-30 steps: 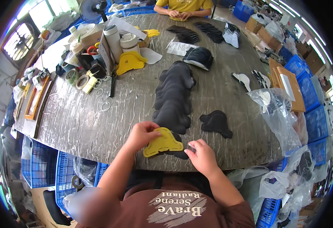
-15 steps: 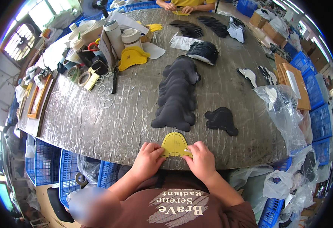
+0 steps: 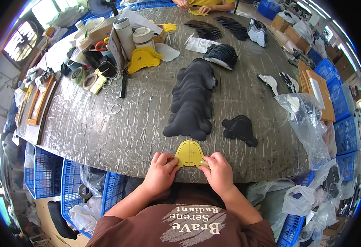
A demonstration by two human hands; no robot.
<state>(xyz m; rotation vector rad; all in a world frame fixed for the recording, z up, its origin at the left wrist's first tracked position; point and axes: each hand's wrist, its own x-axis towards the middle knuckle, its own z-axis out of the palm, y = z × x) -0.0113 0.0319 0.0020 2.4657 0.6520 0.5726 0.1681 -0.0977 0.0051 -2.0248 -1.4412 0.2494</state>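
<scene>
A yellow curved template (image 3: 190,153) with slots cut near its edge lies near the table's front edge, held at both lower corners. My left hand (image 3: 161,168) has its fingers closed on the left corner. On the right corner, my right hand (image 3: 218,171) is closed as well, and a short white stick-like thing (image 3: 204,163) shows at its fingers. Just beyond the template lies a long overlapping row of black curved pieces (image 3: 192,101). To the right is a separate small black stack (image 3: 239,130). Whatever lies beneath the template is hidden.
At the far left stand a white tumbler (image 3: 124,37), a tub (image 3: 143,39), tape rolls (image 3: 90,81) and another yellow template (image 3: 144,59). Black bundles (image 3: 220,56) lie farther back. Plastic bags (image 3: 304,123) hang at the right edge. Across the table, a person's hands (image 3: 192,7) hold something yellow.
The yellow template has shifted slightly away from me, and the dark edge that showed above its top is now covered. Both hands keep hold of its corners.
</scene>
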